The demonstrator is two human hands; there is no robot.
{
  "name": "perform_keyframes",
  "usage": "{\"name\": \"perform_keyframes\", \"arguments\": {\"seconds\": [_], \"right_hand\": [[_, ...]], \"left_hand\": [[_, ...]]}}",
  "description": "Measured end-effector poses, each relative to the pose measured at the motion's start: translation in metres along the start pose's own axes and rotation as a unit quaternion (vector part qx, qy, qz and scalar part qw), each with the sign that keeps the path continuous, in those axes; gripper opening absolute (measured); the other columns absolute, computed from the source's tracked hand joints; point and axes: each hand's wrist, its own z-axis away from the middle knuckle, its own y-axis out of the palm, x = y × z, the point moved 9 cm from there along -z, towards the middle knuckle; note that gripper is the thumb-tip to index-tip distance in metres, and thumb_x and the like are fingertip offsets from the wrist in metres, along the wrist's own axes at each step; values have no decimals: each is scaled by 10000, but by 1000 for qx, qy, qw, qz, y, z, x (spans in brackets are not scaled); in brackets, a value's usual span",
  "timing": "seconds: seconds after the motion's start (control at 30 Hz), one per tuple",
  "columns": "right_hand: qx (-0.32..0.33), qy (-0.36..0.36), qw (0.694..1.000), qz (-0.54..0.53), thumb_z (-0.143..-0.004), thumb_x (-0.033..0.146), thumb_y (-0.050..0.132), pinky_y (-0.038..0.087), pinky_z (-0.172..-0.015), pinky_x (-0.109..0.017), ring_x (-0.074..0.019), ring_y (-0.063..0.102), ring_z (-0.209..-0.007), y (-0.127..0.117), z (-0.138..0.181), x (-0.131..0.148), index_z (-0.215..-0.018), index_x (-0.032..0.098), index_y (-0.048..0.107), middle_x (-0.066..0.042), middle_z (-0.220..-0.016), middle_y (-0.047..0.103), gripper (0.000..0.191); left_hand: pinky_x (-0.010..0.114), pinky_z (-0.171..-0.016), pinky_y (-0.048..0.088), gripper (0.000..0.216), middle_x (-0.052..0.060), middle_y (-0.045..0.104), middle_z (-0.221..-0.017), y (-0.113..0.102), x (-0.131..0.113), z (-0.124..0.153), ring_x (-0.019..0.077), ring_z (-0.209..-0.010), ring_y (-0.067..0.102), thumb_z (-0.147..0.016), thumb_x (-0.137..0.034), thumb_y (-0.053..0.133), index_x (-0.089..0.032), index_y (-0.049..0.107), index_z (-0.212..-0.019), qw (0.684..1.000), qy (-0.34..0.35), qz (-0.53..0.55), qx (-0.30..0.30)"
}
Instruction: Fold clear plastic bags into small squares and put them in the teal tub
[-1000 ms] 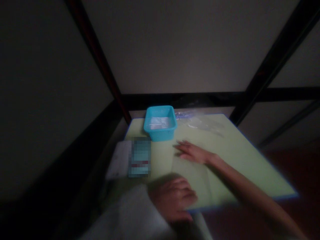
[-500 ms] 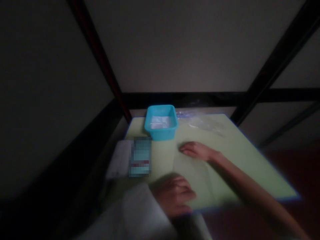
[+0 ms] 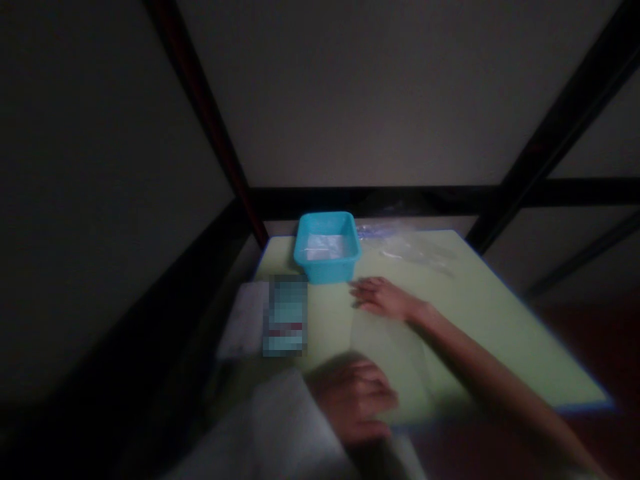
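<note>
A clear plastic sheet or bag [image 3: 395,353] lies flat on a pale green mat [image 3: 480,320]. My right hand [image 3: 383,297] rests on its far edge, fingers stretched flat and pointing left. My left hand [image 3: 355,397], in a white sleeve, presses on the sheet's near left corner with fingers spread and slightly curled. A turquoise plastic tub [image 3: 327,247] holding something white stands just beyond my right hand's fingertips. The picture is dim and somewhat blurred.
A pixelated card-like item [image 3: 285,315] lies on a white cloth [image 3: 243,320] at the mat's left edge. Crumpled clear plastic [image 3: 410,248] lies at the back of the mat. Dark frame bars [image 3: 545,133] rise on both sides; a wall stands behind.
My right hand slid slightly left along the sheet's far edge, with its fingers stretched out again. My left hand stayed at the near corner. The view shifted a little.
</note>
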Motion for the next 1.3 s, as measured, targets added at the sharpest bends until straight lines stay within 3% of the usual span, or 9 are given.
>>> {"name": "perform_keyframes", "arguments": {"seconds": [0.17,0.33,0.7,0.83,0.9,1.0,1.07,1.1,1.3], "right_hand": [[-7,-22,999,-22,-971,402,337,350,-973,-415,-228,485,-1163,-14,17,10,-1204,205,589,-84,-1240,600,396],[46,-8,997,57,-954,474,315,380,-826,-404,-256,512,-969,2,31,23,-1170,182,611,-129,-1050,602,469],[49,44,989,132,-930,564,284,337,-784,-394,-259,494,-905,8,21,27,-1275,161,534,-143,-978,580,586],[14,78,994,80,-927,526,371,343,-800,-390,-258,496,-939,4,20,16,-1232,196,567,-132,-1008,583,490],[-22,127,991,33,-933,443,417,356,-791,-372,-243,505,-926,-3,19,-2,-1126,185,622,-122,-995,587,382],[-54,190,980,-3,-946,297,393,387,-740,-332,-205,525,-842,-12,14,-34,-926,123,656,-114,-917,596,316],[-46,210,976,-25,-945,248,392,417,-711,-314,-186,547,-794,-13,6,-54,-877,94,649,-95,-874,611,308],[-29,212,976,-42,-937,253,431,440,-710,-309,-180,566,-781,-11,0,-62,-878,92,650,-77,-866,622,278],[19,224,968,-111,-891,348,564,511,-816,-418,-235,585,-999,5,-22,-85,-1178,161,548,-68,-1192,560,343]], "left_hand": [[318,-844,440,452,88,692,-911,-1,-1,-1,189,-933,597,-950,-488,311,-141,558,-1101,1000,0,9,5],[321,-839,440,498,96,687,-879,-1,-1,-2,195,-922,597,-952,-504,270,-126,568,-1079,1000,0,7,3],[328,-851,447,420,82,699,-919,6,3,1,197,-956,599,-927,-492,377,-155,554,-1105,1000,-11,11,19],[339,-858,461,408,97,700,-981,-5,-1,1,199,-952,617,-918,-466,399,-144,573,-1099,999,-15,41,-10],[349,-891,459,336,96,689,-1046,-20,9,0,200,-974,617,-903,-399,448,-157,594,-1085,995,-72,53,-52],[360,-937,445,243,77,671,-1084,-54,54,10,203,-1030,594,-850,-228,502,-193,623,-1059,941,-264,83,-192],[370,-952,433,233,72,658,-1079,-69,91,26,212,-1042,584,-787,-176,526,-198,634,-992,859,-364,168,-319],[365,-927,447,218,64,659,-1037,-71,110,36,216,-1016,592,-739,-158,554,-198,630,-940,799,-403,227,-384],[376,-941,431,270,38,609,-1014,-53,176,43,212,-1004,588,-676,-134,576,-216,548,-932,715,-452,290,-448]]}}
